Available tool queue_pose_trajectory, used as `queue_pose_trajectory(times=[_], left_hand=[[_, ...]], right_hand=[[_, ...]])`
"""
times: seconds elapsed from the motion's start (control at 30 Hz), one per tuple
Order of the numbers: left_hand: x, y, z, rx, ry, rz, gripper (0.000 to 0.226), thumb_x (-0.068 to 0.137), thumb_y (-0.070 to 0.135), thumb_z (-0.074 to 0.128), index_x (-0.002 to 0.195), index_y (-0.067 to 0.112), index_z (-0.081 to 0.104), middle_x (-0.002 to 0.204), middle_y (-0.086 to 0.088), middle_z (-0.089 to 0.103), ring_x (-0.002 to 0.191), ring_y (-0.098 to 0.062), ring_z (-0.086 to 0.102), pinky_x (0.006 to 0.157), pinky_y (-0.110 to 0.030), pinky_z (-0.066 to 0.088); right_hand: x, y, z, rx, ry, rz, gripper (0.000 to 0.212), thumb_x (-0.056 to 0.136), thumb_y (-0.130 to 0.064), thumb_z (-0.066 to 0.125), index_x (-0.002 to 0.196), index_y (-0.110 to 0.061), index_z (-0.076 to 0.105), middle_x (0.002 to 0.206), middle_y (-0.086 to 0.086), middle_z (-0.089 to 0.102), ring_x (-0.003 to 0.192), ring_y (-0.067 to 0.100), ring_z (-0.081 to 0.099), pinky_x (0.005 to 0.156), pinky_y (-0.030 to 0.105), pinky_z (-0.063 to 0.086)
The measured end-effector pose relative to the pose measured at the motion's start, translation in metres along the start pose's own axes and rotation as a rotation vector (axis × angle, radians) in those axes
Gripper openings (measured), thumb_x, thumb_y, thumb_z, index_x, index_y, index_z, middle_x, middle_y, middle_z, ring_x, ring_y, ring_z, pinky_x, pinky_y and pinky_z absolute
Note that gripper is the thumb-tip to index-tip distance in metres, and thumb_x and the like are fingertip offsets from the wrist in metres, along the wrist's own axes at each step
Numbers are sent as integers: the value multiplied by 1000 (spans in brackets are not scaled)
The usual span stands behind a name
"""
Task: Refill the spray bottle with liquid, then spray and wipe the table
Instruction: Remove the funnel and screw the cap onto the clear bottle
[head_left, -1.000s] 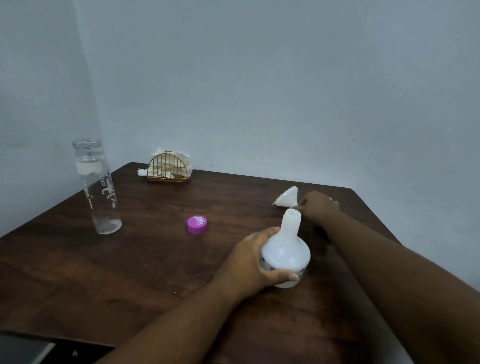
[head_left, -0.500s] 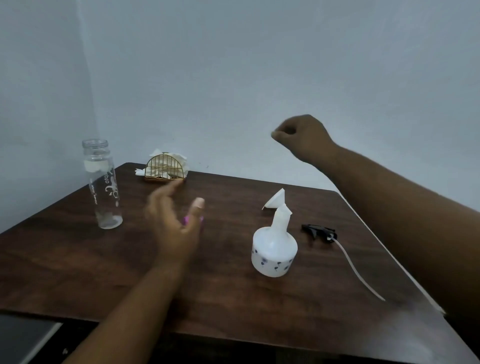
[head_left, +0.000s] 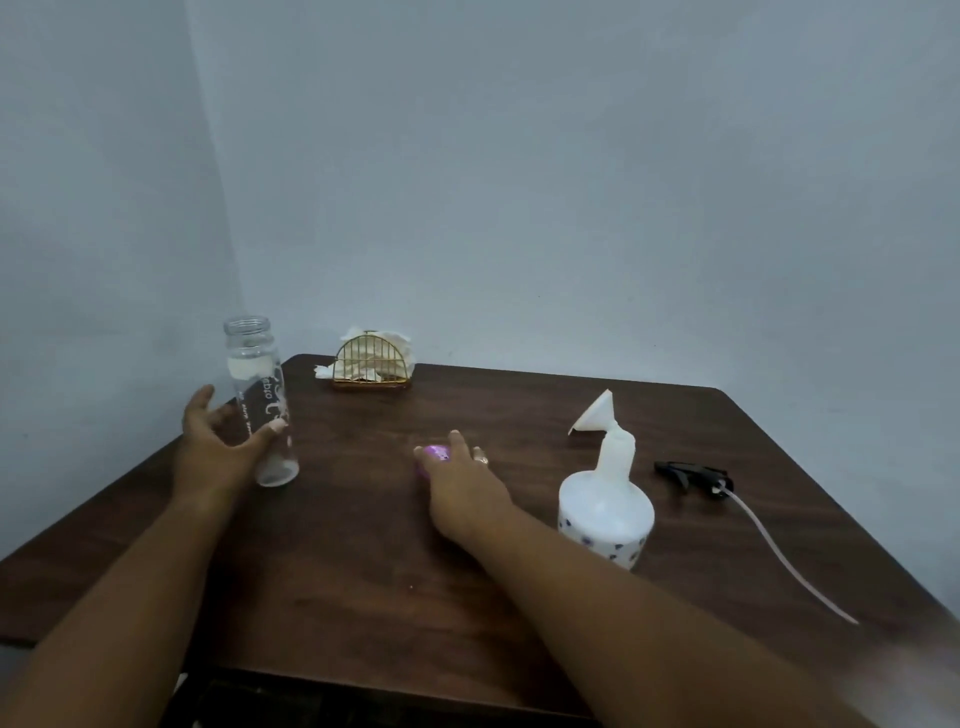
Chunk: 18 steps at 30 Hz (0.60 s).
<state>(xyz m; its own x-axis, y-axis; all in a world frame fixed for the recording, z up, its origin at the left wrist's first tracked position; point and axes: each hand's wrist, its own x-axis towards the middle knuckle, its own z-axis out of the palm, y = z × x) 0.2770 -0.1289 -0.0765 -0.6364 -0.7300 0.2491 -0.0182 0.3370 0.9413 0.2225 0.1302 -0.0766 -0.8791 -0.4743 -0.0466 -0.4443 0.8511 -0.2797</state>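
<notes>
A white spray bottle (head_left: 605, 514) stands uncapped right of centre on the dark wooden table (head_left: 353, 582). A white funnel (head_left: 592, 415) sits tilted in its neck. Its black spray head (head_left: 696, 475) lies to the right with its dip tube (head_left: 789, 561) trailing toward me. A clear glass bottle (head_left: 257, 384) holding liquid stands open at the left. My left hand (head_left: 218, 447) is spread beside it, thumb touching its front, fingers apart from the glass. My right hand (head_left: 462, 483) lies over the pink cap (head_left: 434, 453), fingers stretched across it.
A gold wire napkin holder (head_left: 371, 364) with white napkins stands at the back of the table near the wall. Grey walls close the left and far sides. The table's right edge runs diagonally past the spray head.
My left hand has swung left to the glass bottle. My right hand has dropped from up near the wall onto the pink cap. The spray bottle stands untouched.
</notes>
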Motion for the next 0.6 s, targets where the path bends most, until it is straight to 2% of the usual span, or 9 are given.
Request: queue_pose_trajectory(times=[0.07, 0.13, 0.2, 0.27, 0.33, 0.4, 0.5, 0.6], left_hand=[[7, -4, -2, -15, -73, -2, 85, 78, 22, 86, 150, 23, 40, 144, -11, 56, 128, -31, 57, 106, -46, 47], [9, -3, -4, 10, -116, 10, 75, 79, 24, 85, 144, 21, 49, 138, -10, 61, 121, -29, 61, 100, -45, 51], [6, 0, -5, 6, -202, 7, 66, 83, 23, 81, 142, 25, 52, 132, -6, 63, 118, -27, 62, 96, -44, 53], [-4, 3, -6, -62, -359, -36, 58, 86, 17, 76, 138, 34, 55, 129, -2, 64, 118, -26, 62, 97, -49, 54], [-16, 5, -7, -138, -497, -57, 55, 87, 10, 72, 131, 39, 59, 128, -3, 66, 118, -26, 64, 99, -53, 54], [-32, 9, -8, -172, -576, -55, 54, 87, 5, 70, 128, 39, 61, 125, -3, 69, 117, -23, 66, 101, -51, 53], [-58, 17, -10, -158, -635, -7, 55, 88, 1, 69, 133, 32, 59, 119, 0, 71, 113, -16, 68, 97, -39, 56], [-79, 18, -11, -142, -649, 52, 56, 86, 3, 73, 131, 33, 60, 114, 10, 75, 111, -10, 70, 89, -29, 58]], right_hand=[[10, 1, 5, 12, 24, 0, 63, 102, -12, 48, 155, -39, 28, 171, 4, 0, 155, 38, 8, 116, 54, 32], [16, -1, 6, 8, 79, -25, 45, 104, -21, 47, 147, -30, 40, 165, 10, 22, 147, 40, 30, 111, 50, 40], [17, -4, 4, 8, 123, -35, 38, 101, -23, 53, 139, -24, 45, 145, 12, 43, 129, 37, 50, 96, 48, 50], [15, -8, 2, -10, 138, -52, 41, 98, -20, 59, 136, -25, 46, 133, 11, 48, 119, 34, 55, 88, 45, 52], [9, -11, 0, 38, 135, -64, 41, 95, -24, 65, 133, -26, 50, 131, 9, 49, 119, 32, 55, 91, 44, 53], [2, -17, -8, 222, 163, -45, 41, 93, -29, 68, 132, -29, 54, 132, 4, 50, 120, 28, 54, 97, 41, 51], [-14, -30, -43, 564, 326, -97, 43, 93, -25, 70, 134, -29, 59, 134, 3, 57, 117, 22, 59, 101, 35, 49], [-40, -47, -105, 749, 415, -294, 41, 93, -18, 71, 133, -24, 63, 130, -1, 65, 101, 10, 64, 86, 20, 50]])
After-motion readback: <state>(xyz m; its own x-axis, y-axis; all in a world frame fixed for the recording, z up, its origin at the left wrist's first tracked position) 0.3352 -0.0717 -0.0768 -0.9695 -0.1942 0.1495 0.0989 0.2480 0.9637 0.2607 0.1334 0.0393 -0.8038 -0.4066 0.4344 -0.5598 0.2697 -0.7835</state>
